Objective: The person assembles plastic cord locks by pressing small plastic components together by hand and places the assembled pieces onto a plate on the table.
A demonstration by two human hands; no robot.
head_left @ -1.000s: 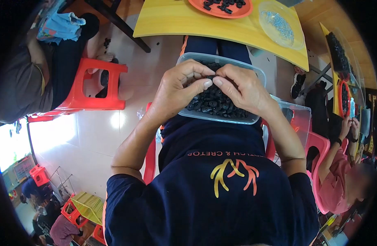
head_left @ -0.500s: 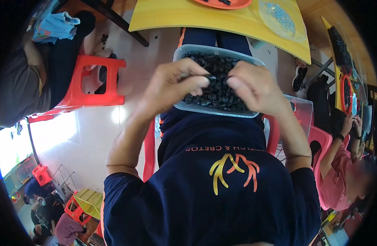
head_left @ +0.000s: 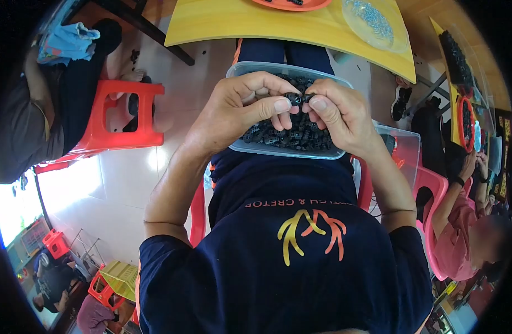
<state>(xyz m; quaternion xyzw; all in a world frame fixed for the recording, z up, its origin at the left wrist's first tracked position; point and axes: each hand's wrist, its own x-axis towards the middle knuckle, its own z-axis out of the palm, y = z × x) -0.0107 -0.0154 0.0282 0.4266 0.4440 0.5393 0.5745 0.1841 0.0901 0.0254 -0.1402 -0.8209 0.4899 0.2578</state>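
Observation:
Between the thumb and fingers of my left hand [head_left: 242,106] is a small black round plastic part [head_left: 293,99], its ringed end facing right. My right hand [head_left: 342,114] pinches a smaller black piece [head_left: 308,98] right beside that end. Whether the two pieces touch I cannot tell. Both hands are above a clear plastic tub [head_left: 284,151] resting on my lap. Many similar black plastic parts [head_left: 292,139] fill the tub, partly hidden by my hands.
Ahead is a yellow table [head_left: 211,25] with an orange-red plate [head_left: 300,5] and a clear bowl of small shiny bits [head_left: 373,25]. A red stool [head_left: 128,133] stands left. Another clear container [head_left: 406,153] is at right, near a seated person in pink [head_left: 456,239].
My hands have come closer together above the tub. The black part in my left fingers now shows its ringed end, with my right fingertips beside it. The view has shifted slightly.

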